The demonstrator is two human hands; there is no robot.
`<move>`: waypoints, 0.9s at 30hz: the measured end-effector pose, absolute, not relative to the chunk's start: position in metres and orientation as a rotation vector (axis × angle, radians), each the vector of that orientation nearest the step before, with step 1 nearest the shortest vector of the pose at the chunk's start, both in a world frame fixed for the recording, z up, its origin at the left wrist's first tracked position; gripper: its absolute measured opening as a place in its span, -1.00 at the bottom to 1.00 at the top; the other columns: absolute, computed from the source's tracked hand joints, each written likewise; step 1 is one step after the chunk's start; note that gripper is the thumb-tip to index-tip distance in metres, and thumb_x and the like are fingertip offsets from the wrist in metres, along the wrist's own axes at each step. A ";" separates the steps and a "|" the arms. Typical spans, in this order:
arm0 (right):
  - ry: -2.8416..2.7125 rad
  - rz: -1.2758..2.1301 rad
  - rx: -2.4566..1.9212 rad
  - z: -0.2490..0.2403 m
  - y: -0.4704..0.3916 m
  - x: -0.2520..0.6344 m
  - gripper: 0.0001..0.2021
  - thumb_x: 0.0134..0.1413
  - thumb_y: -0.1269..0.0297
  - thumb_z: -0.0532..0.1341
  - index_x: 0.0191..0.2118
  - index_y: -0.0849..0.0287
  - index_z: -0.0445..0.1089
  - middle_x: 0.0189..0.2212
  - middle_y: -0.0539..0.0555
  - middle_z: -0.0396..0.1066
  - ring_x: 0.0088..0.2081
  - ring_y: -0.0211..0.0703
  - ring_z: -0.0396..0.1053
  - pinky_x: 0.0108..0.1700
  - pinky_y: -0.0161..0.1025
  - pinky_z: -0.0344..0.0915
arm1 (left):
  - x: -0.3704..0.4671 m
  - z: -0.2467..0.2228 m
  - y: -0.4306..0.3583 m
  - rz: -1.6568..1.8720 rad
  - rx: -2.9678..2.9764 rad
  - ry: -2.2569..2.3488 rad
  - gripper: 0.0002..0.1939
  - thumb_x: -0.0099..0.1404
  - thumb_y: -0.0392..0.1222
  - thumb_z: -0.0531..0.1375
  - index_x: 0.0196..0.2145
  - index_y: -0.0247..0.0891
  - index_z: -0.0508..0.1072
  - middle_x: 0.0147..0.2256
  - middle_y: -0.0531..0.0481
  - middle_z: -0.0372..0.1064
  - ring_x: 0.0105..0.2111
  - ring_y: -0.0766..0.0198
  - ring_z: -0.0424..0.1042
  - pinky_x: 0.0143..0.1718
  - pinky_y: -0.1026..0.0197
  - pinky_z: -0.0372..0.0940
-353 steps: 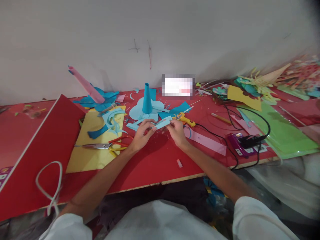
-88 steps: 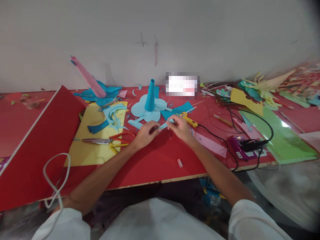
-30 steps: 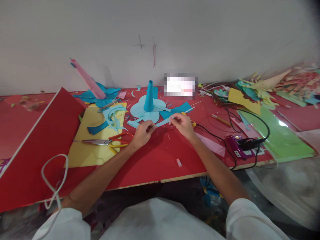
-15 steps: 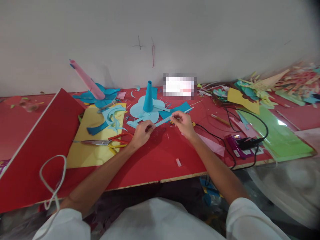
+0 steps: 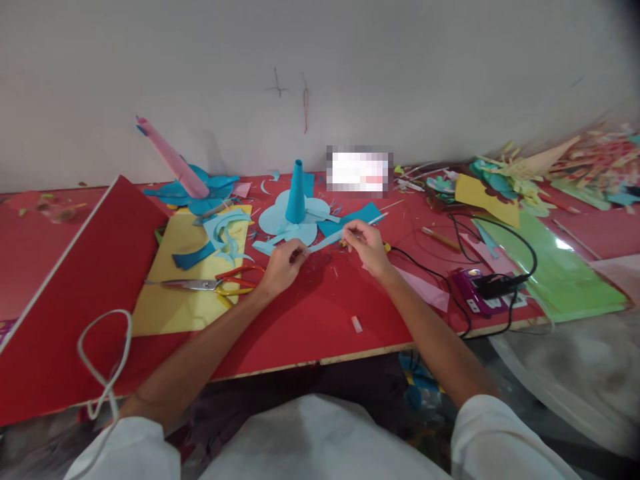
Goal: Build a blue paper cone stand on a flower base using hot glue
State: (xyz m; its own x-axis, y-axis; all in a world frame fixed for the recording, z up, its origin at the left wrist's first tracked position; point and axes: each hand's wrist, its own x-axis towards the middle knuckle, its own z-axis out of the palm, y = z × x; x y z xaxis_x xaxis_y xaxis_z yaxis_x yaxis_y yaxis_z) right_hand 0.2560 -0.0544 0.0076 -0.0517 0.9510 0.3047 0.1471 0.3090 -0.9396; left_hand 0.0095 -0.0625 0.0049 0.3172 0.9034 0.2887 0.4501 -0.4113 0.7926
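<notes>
A light blue paper strip (image 5: 326,241) is stretched between my two hands above the red table. My left hand (image 5: 286,267) pinches its left part, and my right hand (image 5: 367,245) pinches the other end, near a thin white stick (image 5: 379,219). Just behind my hands, a blue paper cone (image 5: 297,193) stands upright on a light blue petal-shaped paper (image 5: 273,217). Darker blue paper (image 5: 367,215) lies beside my right hand. Scissors with red and yellow handles (image 5: 200,285) rest open on yellow paper (image 5: 170,310), left of my left hand.
A pink paper cone (image 5: 175,160) leans on blue petals at the back left. A red board (image 5: 85,280) slants at the left. On the right are a purple power socket (image 5: 475,293) with black cables, green sheets (image 5: 565,267) and a pencil (image 5: 441,239).
Both hands keep their hold on the strip and have barely moved. The strip sags slightly more between them. The view has shifted very slightly.
</notes>
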 end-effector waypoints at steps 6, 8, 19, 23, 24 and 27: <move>-1.470 1.001 -1.039 0.009 -0.054 0.254 -0.55 0.04 -0.22 0.41 -0.25 0.06 0.38 -0.32 0.02 0.36 -0.32 -0.19 0.34 -0.37 -0.28 0.37 | 0.009 0.005 -0.062 0.982 2.003 1.188 -0.81 0.40 -0.12 0.16 -0.35 -0.24 0.43 -0.41 0.02 0.40 -0.40 0.29 0.32 -0.32 0.22 0.21; -1.475 1.018 -1.036 0.007 -0.052 0.254 -0.53 0.02 -0.23 0.42 -0.25 0.06 0.37 -0.33 0.00 0.34 -0.34 -0.21 0.33 -0.38 -0.28 0.37 | 0.009 0.004 -0.062 0.990 1.996 1.192 -0.81 0.40 -0.12 0.17 -0.35 -0.24 0.43 -0.42 0.03 0.39 -0.41 0.29 0.32 -0.32 0.23 0.21; -1.414 1.107 -1.009 0.004 -0.051 0.256 -0.55 0.02 -0.18 0.44 -0.27 0.07 0.36 -0.43 -0.05 0.36 -0.44 -0.26 0.34 -0.41 -0.28 0.36 | 0.008 0.002 -0.062 0.992 1.974 1.198 -0.81 0.41 -0.12 0.17 -0.34 -0.24 0.43 -0.44 0.06 0.36 -0.43 0.31 0.30 -0.35 0.24 0.18; -1.388 1.119 -1.001 0.004 -0.051 0.256 -0.58 0.01 -0.13 0.46 -0.28 0.08 0.37 -0.45 -0.06 0.37 -0.46 -0.27 0.35 -0.41 -0.28 0.36 | 0.009 0.003 -0.062 1.000 1.965 1.193 -0.82 0.40 -0.13 0.18 -0.34 -0.24 0.44 -0.45 0.06 0.37 -0.44 0.32 0.30 -0.36 0.25 0.19; -1.384 1.124 -1.000 0.004 -0.051 0.256 -0.59 0.01 -0.11 0.46 -0.28 0.08 0.38 -0.46 -0.06 0.38 -0.46 -0.27 0.35 -0.41 -0.28 0.35 | 0.009 0.003 -0.062 1.003 1.964 1.189 -0.82 0.40 -0.13 0.18 -0.34 -0.24 0.44 -0.45 0.06 0.38 -0.44 0.32 0.30 -0.36 0.25 0.19; -1.378 1.119 -0.992 0.005 -0.052 0.256 -0.61 0.02 -0.08 0.46 -0.29 0.09 0.39 -0.48 -0.06 0.38 -0.48 -0.28 0.34 -0.41 -0.28 0.34 | 0.008 0.004 -0.062 1.004 1.968 1.185 -0.82 0.40 -0.13 0.18 -0.34 -0.24 0.44 -0.44 0.05 0.39 -0.44 0.31 0.30 -0.35 0.25 0.21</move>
State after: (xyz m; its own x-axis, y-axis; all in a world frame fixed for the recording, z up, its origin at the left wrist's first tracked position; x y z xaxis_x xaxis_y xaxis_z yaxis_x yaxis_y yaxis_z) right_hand 0.2565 -0.0524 0.0051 -0.1021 0.9705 0.2183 -0.0143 0.2180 -0.9759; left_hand 0.0083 -0.0620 0.0037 0.3070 0.9074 0.2871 0.4327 -0.4017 0.8071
